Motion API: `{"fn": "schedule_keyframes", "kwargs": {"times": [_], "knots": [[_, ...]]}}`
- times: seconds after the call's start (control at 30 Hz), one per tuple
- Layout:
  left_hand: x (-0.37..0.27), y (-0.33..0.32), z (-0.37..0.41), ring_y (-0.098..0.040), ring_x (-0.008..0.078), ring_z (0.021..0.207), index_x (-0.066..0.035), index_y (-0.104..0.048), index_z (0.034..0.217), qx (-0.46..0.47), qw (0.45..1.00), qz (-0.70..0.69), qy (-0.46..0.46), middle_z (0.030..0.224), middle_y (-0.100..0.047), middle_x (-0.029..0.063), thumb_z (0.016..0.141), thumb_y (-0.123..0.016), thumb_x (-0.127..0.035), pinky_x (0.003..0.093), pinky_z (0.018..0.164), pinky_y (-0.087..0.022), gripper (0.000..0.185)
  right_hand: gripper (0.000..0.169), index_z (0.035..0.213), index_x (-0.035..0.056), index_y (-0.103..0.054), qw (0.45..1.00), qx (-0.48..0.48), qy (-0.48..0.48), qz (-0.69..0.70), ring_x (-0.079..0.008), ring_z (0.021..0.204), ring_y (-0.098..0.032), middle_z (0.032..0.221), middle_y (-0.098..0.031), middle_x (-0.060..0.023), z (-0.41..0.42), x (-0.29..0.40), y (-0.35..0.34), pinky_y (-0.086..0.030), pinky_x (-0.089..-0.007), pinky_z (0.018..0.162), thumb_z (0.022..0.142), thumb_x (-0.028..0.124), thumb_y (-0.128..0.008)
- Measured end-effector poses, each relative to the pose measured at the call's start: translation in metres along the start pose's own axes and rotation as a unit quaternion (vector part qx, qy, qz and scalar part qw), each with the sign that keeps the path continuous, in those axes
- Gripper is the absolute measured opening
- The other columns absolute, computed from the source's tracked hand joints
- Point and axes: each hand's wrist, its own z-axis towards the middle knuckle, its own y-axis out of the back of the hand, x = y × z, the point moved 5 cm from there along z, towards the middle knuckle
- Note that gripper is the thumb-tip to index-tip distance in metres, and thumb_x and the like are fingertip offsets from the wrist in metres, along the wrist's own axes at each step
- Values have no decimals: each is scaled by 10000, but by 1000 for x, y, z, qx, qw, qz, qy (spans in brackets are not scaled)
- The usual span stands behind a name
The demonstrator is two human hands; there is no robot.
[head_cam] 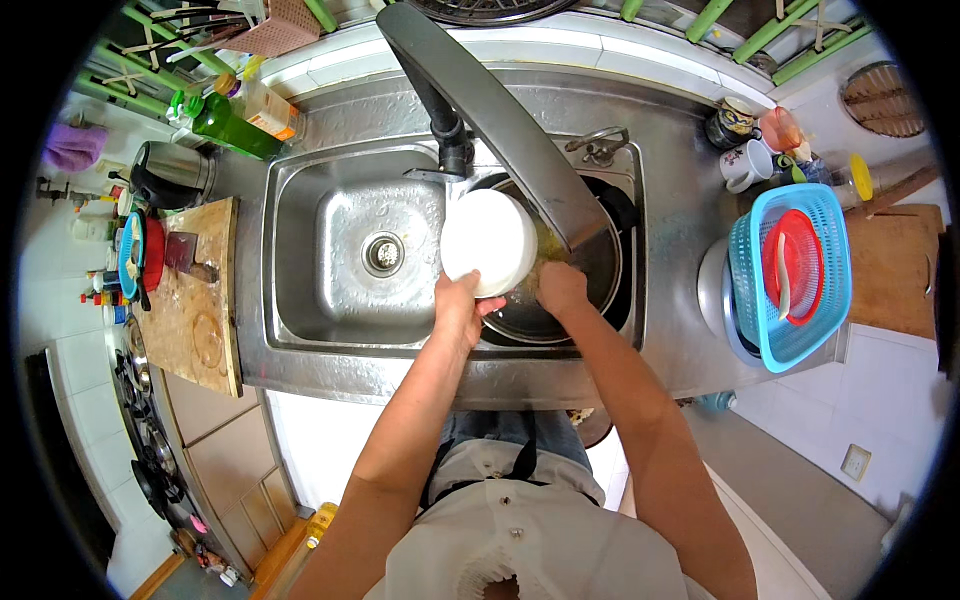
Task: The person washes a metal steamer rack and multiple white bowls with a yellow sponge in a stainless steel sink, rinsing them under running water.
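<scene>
A white bowl (pixel 489 241) is tilted over the divider between two sink basins, its rim gripped by my left hand (pixel 459 307). My right hand (pixel 562 289) is curled over a dark round pan (pixel 600 277) in the right basin; whether it holds anything is hidden. Liquid with yellowish bits shows in the pan. Above the pan stretches a wide grey faucet spout (pixel 502 120), its tip near my right hand. The left basin (pixel 300 247) is bare metal with a strainer drain (pixel 385 254).
Left of the sink lie a wooden cutting board (pixel 191 322) and a cleaver (pixel 182 253), with a kettle (pixel 172 174) and green bottle (pixel 232 127) behind. At right stand a blue plastic basket (pixel 829 262) and a white mug (pixel 745 165). A small metal tap (pixel 600 150) rises behind the pan.
</scene>
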Motion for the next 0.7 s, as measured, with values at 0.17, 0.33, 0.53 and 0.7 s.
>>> {"fn": "schedule_keyframes", "kwargs": {"times": [0.17,0.33,0.53,0.7], "knots": [[41,11,27,-636,235,674,8,-482,1151,160,946,-217,182,971,-607,199,911,-470,-70,205,458,-505,252,310,949,19,-664,851,-32,-79,519,-180,783,-641,834,-661,-88,-28,-28,50,-487,-311,712,815,297,-691],[48,-8,13,-619,209,845,-41,-525,1153,149,934,-228,231,999,-628,130,958,-423,-209,308,652,-540,277,341,1080,16,-575,603,-97,-17,792,-137,968,-567,1026,-595,-64,-88,6,120,-465,-291,814,801,155,-711],[27,-60,-11,-574,230,1061,-109,-503,1233,427,827,-319,177,1252,-544,38,975,-372,-383,371,927,-469,398,366,1111,39,-526,808,-380,224,391,-284,1140,-535,1203,-535,-139,-126,59,133,-415,-411,968,759,13,-623],[45,-66,-13,-580,245,1058,-111,-533,1209,302,878,-301,219,1146,-588,118,974,-392,-352,385,947,-463,365,461,1155,68,-544,850,-375,274,248,-361,1280,-397,1314,-488,-124,-107,69,107,-279,-512,1052,699,95,-608]]}}
